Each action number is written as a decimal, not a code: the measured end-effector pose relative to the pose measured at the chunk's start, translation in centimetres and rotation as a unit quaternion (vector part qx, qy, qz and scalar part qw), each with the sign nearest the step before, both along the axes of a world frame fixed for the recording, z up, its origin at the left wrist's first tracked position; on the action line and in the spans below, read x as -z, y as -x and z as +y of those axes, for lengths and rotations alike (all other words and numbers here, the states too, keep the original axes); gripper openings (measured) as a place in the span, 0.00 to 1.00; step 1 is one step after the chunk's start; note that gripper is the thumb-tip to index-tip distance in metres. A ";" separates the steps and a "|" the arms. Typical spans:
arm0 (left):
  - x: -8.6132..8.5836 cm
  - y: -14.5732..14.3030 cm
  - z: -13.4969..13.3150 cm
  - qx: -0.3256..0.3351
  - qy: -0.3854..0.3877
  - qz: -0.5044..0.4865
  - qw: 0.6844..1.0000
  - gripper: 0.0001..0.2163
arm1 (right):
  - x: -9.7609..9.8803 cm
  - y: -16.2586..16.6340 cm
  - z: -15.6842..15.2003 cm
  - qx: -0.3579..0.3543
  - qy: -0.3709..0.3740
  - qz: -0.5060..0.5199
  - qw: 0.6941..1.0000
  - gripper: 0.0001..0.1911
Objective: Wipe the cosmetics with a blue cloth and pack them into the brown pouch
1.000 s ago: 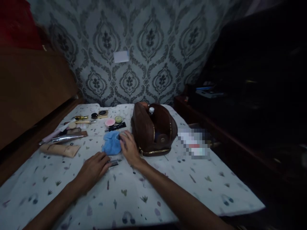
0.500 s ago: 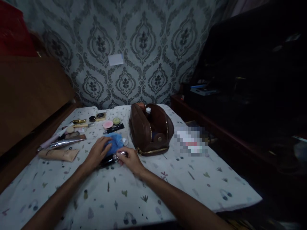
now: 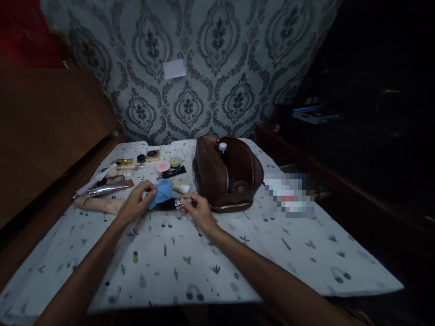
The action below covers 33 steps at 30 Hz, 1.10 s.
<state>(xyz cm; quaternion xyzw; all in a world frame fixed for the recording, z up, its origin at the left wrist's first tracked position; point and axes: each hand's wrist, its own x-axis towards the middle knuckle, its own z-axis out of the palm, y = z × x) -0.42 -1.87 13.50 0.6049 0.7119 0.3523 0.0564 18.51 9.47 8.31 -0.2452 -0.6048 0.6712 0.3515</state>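
Note:
My left hand (image 3: pixel 138 199) pinches a blue cloth (image 3: pixel 162 191) above the table. Between my hands lies a black cylindrical item with a silver collar (image 3: pixel 166 205), its left end partly behind the cloth. My right hand (image 3: pixel 201 212) has its fingers closed on the silver end of this item; its exact kind is unclear. Just behind the cloth lies a pale tube with a white cap (image 3: pixel 181 186). To the right of it stands a brown makeup bag (image 3: pixel 211 177), unzipped, with a white-capped bottle (image 3: pixel 223 148) inside.
Left of my hands lie a beige tube (image 3: pixel 98 204), a silver tube (image 3: pixel 110 188) and several brushes and cosmetics. Further back are a pink round compact (image 3: pixel 163 167), a green round pot (image 3: pixel 174 162) and a black tube (image 3: pixel 176 172). A blurred-out packet (image 3: pixel 288 194) lies right of the bag.
The blue cloth, spread over the pale tube before, is now gathered in my left hand, uncovering more of that tube. My right hand keeps hold of the black item. The view has shifted.

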 end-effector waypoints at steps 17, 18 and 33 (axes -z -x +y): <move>1.6 -1.2 -1.0 0.074 0.101 -0.101 0.987 0.21 | -1.4 -0.5 -0.2 0.003 -0.066 0.035 0.997 0.12; 1.6 -1.3 -0.9 0.074 0.099 -0.123 0.985 0.20 | -1.5 -0.5 -0.2 -0.001 -0.047 0.046 0.998 0.13; 2.8 -4.9 -0.6 -0.063 0.042 -0.130 0.989 0.22 | -1.3 -0.2 -1.3 -0.087 0.038 0.071 0.993 0.26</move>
